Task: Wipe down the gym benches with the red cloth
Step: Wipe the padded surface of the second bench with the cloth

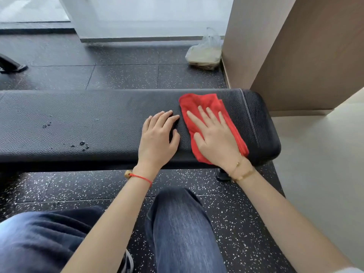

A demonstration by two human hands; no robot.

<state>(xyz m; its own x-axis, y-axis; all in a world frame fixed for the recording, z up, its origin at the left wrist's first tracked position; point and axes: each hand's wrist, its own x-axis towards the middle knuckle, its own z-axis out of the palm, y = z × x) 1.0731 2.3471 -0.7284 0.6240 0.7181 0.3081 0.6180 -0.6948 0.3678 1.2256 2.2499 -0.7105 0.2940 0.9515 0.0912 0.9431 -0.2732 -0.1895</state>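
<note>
A black padded gym bench [88, 119] runs across the view from the left edge to its rounded right end. The red cloth [199, 102] lies folded on the pad near that right end. My right hand [213, 134] presses flat on the cloth, fingers spread and pointing away from me. My left hand [157, 136] rests palm down on the bare pad just left of the cloth, fingers slightly curled, holding nothing. A few small dark spots [82, 144] mark the pad to the left.
A clear plastic bag [204, 52] sits on the speckled black floor beyond the bench, beside a beige pillar [285, 46]. A dark equipment foot [11, 66] shows at far left. My knees in blue jeans [177, 223] are below the bench.
</note>
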